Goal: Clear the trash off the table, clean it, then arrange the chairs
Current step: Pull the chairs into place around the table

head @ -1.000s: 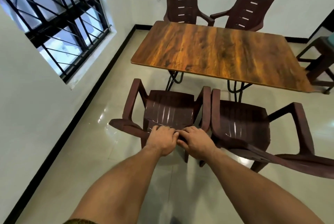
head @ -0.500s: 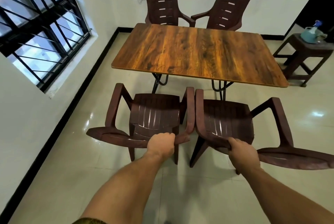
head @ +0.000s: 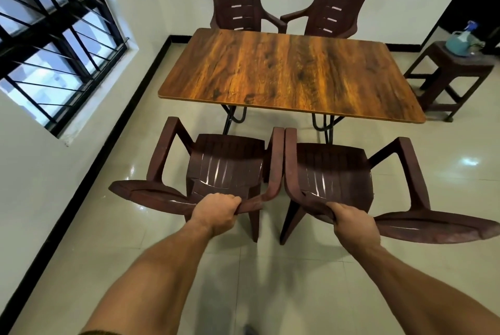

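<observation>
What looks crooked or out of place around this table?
The far right chair looks turned toward the far left chair instead of square to the table. The near left chair and near right chair stand back from its edge, armrests almost touching, the left hand and right hand gripping their backrests. No spill or damage shows.

No legible text, label or number anywhere.

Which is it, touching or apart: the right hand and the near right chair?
Touching. The head view shows the right hand gripping the top edge of the near right chair, fingers curled over it.
</observation>
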`<state>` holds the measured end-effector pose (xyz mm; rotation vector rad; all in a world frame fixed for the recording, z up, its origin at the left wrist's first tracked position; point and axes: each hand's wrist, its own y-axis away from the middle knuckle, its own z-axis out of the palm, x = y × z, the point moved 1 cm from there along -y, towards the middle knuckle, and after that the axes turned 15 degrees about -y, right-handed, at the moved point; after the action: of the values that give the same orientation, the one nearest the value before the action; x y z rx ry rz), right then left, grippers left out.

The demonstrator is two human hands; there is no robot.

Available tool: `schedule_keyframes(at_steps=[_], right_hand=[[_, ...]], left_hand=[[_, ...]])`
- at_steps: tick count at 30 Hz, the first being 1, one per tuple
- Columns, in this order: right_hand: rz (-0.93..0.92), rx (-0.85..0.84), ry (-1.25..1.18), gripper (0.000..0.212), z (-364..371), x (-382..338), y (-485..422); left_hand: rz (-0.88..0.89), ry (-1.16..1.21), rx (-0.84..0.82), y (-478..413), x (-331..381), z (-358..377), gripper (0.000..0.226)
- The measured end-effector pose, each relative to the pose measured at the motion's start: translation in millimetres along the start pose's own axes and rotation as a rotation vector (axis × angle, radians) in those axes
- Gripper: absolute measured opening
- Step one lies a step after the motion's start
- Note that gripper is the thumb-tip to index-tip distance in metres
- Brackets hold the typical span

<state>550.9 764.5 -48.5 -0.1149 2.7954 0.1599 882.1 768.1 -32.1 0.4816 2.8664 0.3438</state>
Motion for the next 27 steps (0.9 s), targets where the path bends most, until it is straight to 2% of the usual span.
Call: schedule_keyframes(at_steps=[13,15,18,23,25,27], right_hand=[[-0.035,0.006,-0.066,0.037,-2.5,3.3,7.5],[-0.051,-0.018,-0.047,0.034,-3.1,1.4,5.8],[-0.093,-0.046,0.027,0.031,-3.9,-6.1,4.2],[-0.019,-0.064,0.054,0.071,-3.1,-14.0,11.1],[-0.004,-0.063,0.028,0.078,-6.1,-14.1,10.6],[-0.004,-0.045,0.019,0.078,-11.9,-15.0,11.2]], left_hand=[[-0.012,0.052,-0.006,-5.9,8.1,-4.2,0.025],[-0.017,0.045,-0.042,-5.6,7.4,-5.7,0.031],[-0.010,0.010,-0.069,-4.6,11.4,-7.6,0.055],[-0.014,0.054,-0.034,-2.1,24.7,-6.2,0.081],[-0.027,0.060,0.002,-1.5,26.6,-7.8,0.090],[-0.030,0.078,0.055,-0.9,30.0,-9.9,0.086]])
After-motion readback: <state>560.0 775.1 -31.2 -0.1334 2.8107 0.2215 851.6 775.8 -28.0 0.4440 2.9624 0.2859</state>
